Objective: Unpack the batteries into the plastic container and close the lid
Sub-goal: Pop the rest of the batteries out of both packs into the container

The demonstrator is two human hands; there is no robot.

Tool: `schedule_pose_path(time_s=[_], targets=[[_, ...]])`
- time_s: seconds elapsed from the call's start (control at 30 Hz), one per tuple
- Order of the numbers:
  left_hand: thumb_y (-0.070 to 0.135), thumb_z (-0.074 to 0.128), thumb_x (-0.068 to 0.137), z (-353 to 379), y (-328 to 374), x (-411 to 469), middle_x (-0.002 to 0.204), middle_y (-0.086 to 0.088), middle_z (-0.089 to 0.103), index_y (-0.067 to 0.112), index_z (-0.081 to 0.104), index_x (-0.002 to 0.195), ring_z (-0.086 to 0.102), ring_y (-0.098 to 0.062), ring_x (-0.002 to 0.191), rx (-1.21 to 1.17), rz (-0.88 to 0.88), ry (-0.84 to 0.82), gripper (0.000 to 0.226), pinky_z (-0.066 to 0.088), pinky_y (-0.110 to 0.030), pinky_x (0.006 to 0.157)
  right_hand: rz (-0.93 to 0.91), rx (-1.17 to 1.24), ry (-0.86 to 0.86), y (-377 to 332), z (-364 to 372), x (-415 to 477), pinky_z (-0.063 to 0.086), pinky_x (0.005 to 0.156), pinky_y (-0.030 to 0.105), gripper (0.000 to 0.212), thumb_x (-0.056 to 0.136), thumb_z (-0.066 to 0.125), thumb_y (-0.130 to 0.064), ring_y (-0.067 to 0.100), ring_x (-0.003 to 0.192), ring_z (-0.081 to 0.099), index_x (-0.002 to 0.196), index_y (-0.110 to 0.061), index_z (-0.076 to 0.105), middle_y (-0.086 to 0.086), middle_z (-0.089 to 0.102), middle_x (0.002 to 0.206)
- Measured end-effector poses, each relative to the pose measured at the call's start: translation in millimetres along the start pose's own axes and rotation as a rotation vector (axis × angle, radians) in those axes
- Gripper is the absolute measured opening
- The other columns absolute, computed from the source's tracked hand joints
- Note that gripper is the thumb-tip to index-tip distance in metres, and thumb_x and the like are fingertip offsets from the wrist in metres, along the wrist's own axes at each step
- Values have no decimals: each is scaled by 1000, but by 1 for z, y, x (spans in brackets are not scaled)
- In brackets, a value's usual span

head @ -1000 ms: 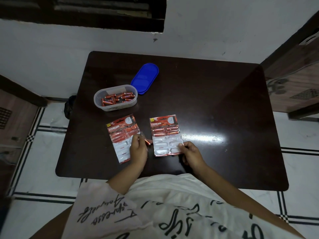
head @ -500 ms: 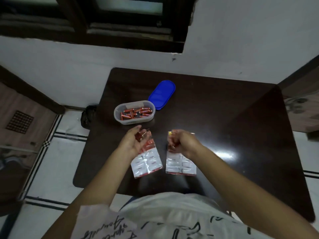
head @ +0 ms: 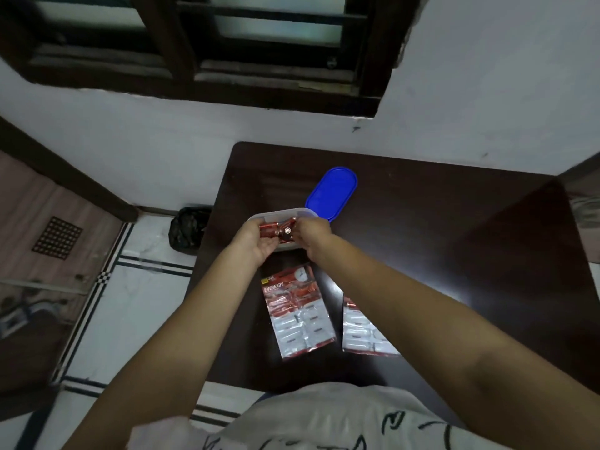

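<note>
Together, left hand (head: 255, 243) and right hand (head: 313, 237) meet over the container (head: 283, 213), each grip holding batteries (head: 276, 231).

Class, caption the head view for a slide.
Left hand and right hand hold red batteries over the clear container; blue lid lies off behind, two blister packs nearer.

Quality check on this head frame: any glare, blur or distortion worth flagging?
Head view: dim light; faint sheen on the table right of the arms; fisheye bows the window frame; left hand and right hand, holding batteries, slightly soft; blister pack print legible.
</note>
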State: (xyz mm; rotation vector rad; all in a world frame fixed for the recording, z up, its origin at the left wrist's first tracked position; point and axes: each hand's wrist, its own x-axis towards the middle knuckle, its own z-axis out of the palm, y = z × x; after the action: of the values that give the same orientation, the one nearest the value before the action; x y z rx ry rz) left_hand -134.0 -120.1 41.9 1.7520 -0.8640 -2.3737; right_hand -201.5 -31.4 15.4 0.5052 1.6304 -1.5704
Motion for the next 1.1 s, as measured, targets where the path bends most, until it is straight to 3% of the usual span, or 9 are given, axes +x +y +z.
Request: schedule_pose_path(time_s=[0.13,0.23,0.37,0.47,0.53,0.63,0.73,0.9,1.1], targets=[[19,50,98,2,-3,-11,102,-18,57,7,54,110,61,-27,99,50,63,-25,17,51,-34,92,-86,-18,-62,5,-29,-19,57,69,28,21,87,58,3,19,73,67,90,-14,69,5,67,74],[18,50,99,-5,-18,-23,109,-17,65,4,58,111,68,-27,92,104,122,-98,20,54,-32,84,-153,-82,35,18,-75,-34,53,63,24,24,91,56,3,18,67,61,79,-15,66,5,65,71],[18,52,99,-7,-72,-37,105,-14,69,5,63,110,70,-28,95,478,63,-175,21,57,-35,84,-186,-235,237,56,-160,-48,57,61,29,7,92,63,-13,24,72,69,88,-15,68,5,72,81],[22,58,95,-1,-117,-42,91,-8,67,7,65,107,66,-20,82,781,26,-217,20,55,-27,70,-292,-341,468,78,-203,-65,45,56,8,8,89,69,-13,18,76,63,94,-7,66,4,68,86],[36,65,83,7,-143,-42,94,-7,68,11,67,107,63,-16,83,957,46,-260,35,50,-25,70,-254,-323,514,89,-221,-68,43,62,15,14,87,69,-9,20,82,60,100,-7,64,6,65,89],[57,66,55,10,-176,-21,112,-1,68,22,62,117,66,-19,99,1044,65,-259,72,53,-33,87,-142,-278,413,100,-230,-60,45,69,27,24,86,72,-12,21,81,60,108,-9,63,10,67,96],[48,77,58,20,-183,-27,106,1,70,23,60,110,69,-17,90,989,77,-222,60,57,-35,85,-98,-217,317,101,-233,-50,49,77,29,30,84,75,-17,22,86,65,111,-7,64,10,69,102],[27,69,87,29,-180,-37,84,-3,68,12,64,94,58,-12,63,851,0,-150,17,42,-22,56,-129,-232,165,97,-234,-49,54,74,34,22,82,78,-22,27,79,72,94,-5,70,11,76,90],[28,83,75,26,-196,-39,94,-6,76,15,70,102,74,-24,85,579,3,-217,33,59,-37,79,-163,48,-50,100,-228,-63,59,75,41,17,89,70,-11,28,78,71,103,-7,63,14,74,92]])
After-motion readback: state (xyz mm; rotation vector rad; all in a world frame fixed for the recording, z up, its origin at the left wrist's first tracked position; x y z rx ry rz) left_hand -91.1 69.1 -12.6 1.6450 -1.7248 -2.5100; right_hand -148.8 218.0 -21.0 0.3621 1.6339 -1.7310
